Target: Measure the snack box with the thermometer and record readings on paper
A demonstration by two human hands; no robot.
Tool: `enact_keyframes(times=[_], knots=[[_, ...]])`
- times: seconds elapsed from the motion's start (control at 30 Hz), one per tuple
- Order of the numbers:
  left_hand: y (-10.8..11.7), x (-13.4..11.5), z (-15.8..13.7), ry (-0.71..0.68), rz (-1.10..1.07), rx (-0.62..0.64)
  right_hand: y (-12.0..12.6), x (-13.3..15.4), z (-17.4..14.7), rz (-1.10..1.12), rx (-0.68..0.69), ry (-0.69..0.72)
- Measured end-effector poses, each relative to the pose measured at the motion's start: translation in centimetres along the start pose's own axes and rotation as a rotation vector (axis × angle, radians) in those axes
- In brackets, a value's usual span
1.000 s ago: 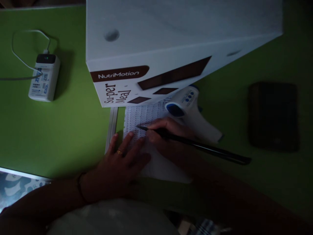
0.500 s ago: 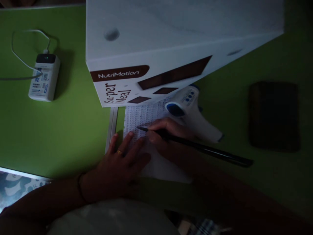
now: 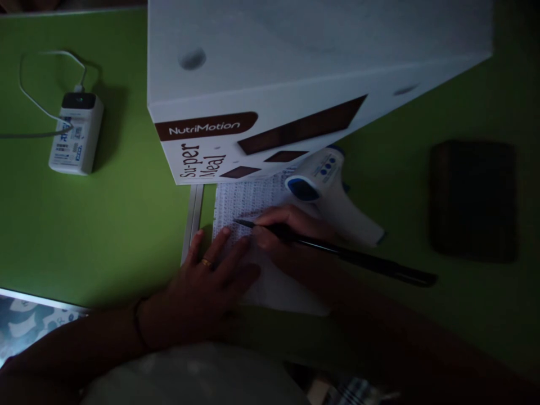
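Observation:
A sheet of paper (image 3: 278, 287) covered in small rows of handwriting lies on the green table. My right hand (image 3: 291, 230) grips a black pen (image 3: 363, 259), its tip touching the written part of the sheet. Spread over the paper's lower left is my left hand (image 3: 211, 287), fingers apart, with a ring on one finger. Right above the pen hand rests a white and blue infrared thermometer (image 3: 337, 197), partly over the sheet. The paper's far edge is hidden by a large white carton (image 3: 270, 62).
On the left of the green table (image 3: 139, 236) lies a white power bank (image 3: 76, 135) with a cable (image 3: 34, 135) plugged in. A dark rectangular case (image 3: 472, 202) sits at the right. A metal strip (image 3: 193, 219) runs beside the paper.
The pen tip has shifted very slightly left along the paper with my right hand. My left hand and the other things have stayed put.

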State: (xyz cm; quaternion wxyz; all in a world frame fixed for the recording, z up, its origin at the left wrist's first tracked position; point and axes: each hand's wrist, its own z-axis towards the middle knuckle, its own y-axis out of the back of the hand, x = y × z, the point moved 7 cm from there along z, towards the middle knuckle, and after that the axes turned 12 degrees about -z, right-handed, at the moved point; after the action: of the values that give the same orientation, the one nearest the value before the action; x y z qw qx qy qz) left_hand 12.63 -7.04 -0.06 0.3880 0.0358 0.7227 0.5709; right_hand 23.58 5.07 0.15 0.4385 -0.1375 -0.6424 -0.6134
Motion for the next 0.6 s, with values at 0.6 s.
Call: enact_keyframes(times=[0.6], knots=[[0.30, 0.04, 0.00, 0.004, -0.005, -0.016, 0.06, 0.55, 0.29, -0.035, 0.033, 0.028]])
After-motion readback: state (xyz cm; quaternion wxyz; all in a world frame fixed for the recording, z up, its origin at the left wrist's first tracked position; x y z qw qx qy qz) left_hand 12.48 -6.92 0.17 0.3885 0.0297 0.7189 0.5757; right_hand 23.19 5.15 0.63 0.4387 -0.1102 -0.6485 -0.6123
